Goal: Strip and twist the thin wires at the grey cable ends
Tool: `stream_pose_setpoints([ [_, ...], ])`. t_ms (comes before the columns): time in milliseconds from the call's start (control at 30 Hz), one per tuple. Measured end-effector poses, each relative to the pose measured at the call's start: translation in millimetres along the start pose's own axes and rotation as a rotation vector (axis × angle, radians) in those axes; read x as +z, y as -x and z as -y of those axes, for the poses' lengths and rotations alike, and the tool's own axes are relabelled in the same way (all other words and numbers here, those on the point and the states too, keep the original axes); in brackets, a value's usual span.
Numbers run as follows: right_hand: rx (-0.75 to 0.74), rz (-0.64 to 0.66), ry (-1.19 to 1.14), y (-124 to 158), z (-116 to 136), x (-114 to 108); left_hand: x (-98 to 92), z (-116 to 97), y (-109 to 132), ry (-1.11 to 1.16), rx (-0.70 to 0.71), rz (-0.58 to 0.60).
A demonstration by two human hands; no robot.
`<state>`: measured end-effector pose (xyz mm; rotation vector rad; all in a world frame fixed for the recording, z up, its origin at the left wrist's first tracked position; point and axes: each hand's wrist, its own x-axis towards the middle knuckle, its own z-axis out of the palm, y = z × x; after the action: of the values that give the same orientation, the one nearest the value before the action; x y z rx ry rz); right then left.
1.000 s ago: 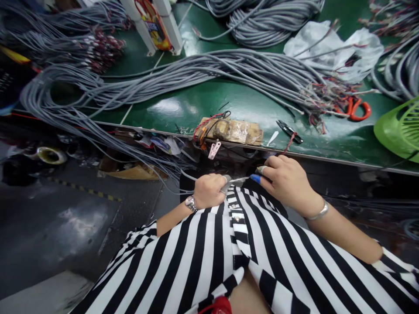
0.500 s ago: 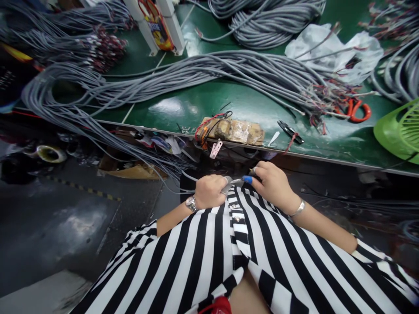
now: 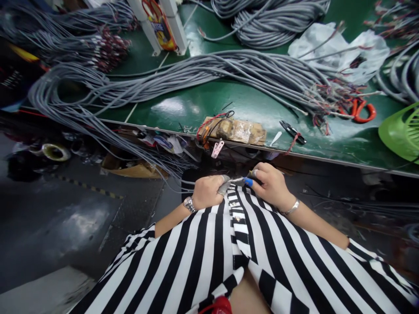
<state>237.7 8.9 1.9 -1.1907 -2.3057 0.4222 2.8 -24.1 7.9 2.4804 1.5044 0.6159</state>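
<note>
My left hand [image 3: 207,192], with a watch on its wrist and tape around the fingertips, is closed on a grey cable [image 3: 186,191] that runs in from the left. Facing it, my right hand [image 3: 270,185] has blue tape on its thumb and pinches the cable's pale end [image 3: 236,180] between thumb and forefinger. Both hands are close together in front of the striped shirt, below the bench edge. The fingers hide most of the cable end, so its wires cannot be made out.
A long bundle of grey cables [image 3: 196,72] lies across the green bench [image 3: 183,104] and droops over its left edge. Near the front edge are a taped block [image 3: 244,131], cutting pliers [image 3: 293,132] and orange-handled scissors [image 3: 365,111]. A green basket-like object [image 3: 397,135] stands right.
The hands stay together on the cable, and the gap between their fingertips looks slightly wider. The bench and its contents have shifted slightly right in view.
</note>
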Motion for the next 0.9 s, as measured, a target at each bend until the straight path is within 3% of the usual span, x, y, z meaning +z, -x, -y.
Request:
stream_pose_setpoints([
  [100,-0.012,-0.012,0.012,-2,0,-3,1.5,0,0,-0.012,0.020,-0.055],
  [233,0.110,-0.018,0.019,-3,3,5,2.9,2,-1,-0.031,0.054,-0.052],
  [400,0.252,0.015,-0.199,-1,2,16,3.7,3,-3,-0.038,0.094,-0.032],
  [467,0.181,0.016,-0.275,0,1,15,2.7,3,-5,-0.020,0.059,-0.010],
  [567,-0.139,0.041,-0.256,0,6,10,-1.2,5,-8,-0.001,-0.104,0.026],
  [633,-0.266,0.017,-0.186,-1,11,7,-3.7,6,-9,0.014,-0.208,0.023],
  [700,-0.197,-0.070,-0.125,-4,12,5,-4.6,8,-9,0.027,-0.206,0.013],
  [767,-0.057,-0.159,-0.072,-7,9,1,-3.9,9,-8,0.024,-0.113,-0.001],
  [900,-0.011,-0.167,0.117,-11,-5,-13,-0.8,10,-5,-0.006,-0.006,-0.051],
])
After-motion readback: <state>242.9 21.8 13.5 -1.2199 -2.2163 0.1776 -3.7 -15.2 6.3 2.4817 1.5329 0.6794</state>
